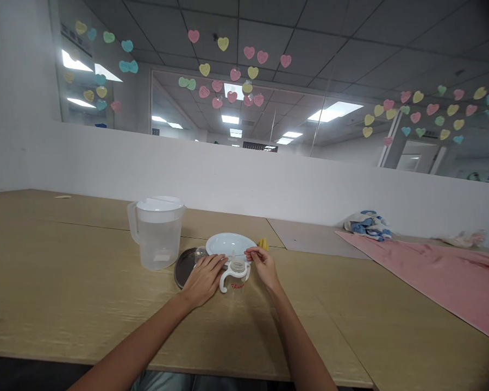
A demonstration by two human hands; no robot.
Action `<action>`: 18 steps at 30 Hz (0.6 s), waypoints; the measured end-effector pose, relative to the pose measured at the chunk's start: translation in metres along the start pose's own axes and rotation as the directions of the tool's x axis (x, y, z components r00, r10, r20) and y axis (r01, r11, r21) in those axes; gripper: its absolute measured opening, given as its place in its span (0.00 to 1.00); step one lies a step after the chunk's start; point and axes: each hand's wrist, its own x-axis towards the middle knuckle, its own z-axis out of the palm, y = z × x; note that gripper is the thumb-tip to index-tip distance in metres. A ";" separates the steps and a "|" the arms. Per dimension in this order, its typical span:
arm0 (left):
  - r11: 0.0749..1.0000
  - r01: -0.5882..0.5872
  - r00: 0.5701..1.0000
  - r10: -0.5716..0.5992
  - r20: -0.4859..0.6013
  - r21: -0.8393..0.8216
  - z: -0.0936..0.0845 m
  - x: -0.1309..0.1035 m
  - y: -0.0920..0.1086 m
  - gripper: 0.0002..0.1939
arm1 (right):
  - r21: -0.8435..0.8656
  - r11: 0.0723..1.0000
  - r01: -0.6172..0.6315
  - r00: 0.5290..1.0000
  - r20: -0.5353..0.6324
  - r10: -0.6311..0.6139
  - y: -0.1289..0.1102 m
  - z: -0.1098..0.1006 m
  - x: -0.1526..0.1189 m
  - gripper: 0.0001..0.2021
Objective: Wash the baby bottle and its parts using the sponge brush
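A clear bottle (pixel 237 266) with a white two-handled collar and red lettering stands open on the table in front of a pale blue-white plate (pixel 231 240). My left hand (pixel 206 278) lies just left of the bottle, fingers pressed together over the left edge of the plate; whether anything is under them is hidden. My right hand (pixel 263 265) is right of the bottle, its thumb and forefinger pinched on a thin straw-like piece that reaches left over the plate. A dark round tray (pixel 183 269) and a small clear rounded piece (pixel 200 252) lie partly behind my left hand.
A translucent lidded pitcher (pixel 158 239) stands to the left. Something yellow (pixel 263 243) is behind my right hand. A pink cloth (pixel 440 277) covers the right side, with a blue and white cloth (pixel 368 225) at the back. A white wall runs behind the table (pixel 85 282).
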 end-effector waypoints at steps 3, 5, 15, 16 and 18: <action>1.000 0.001 1.000 -0.001 0.004 0.005 -0.002 0.000 0.001 0.21 | -0.029 0.999 0.012 0.999 0.036 -0.011 0.000 -0.001 -0.001 0.15; 1.000 0.002 1.000 -0.003 0.005 0.010 -0.003 -0.001 0.001 0.21 | -0.047 0.999 0.010 0.999 0.050 -0.008 0.001 -0.001 -0.001 0.15; 0.998 0.001 1.000 0.001 -0.023 0.059 -0.001 -0.001 0.001 0.22 | -0.078 0.996 0.033 0.998 0.063 -0.028 0.006 -0.001 -0.001 0.15; 0.998 -0.002 1.000 0.003 -0.027 0.062 0.000 -0.001 0.001 0.22 | -0.086 0.995 0.041 0.998 0.048 -0.037 0.006 -0.001 -0.001 0.16; 0.998 -0.010 1.000 0.012 -0.026 0.065 0.000 -0.001 0.001 0.23 | -0.101 0.993 0.064 0.998 0.011 -0.063 0.006 -0.001 -0.001 0.15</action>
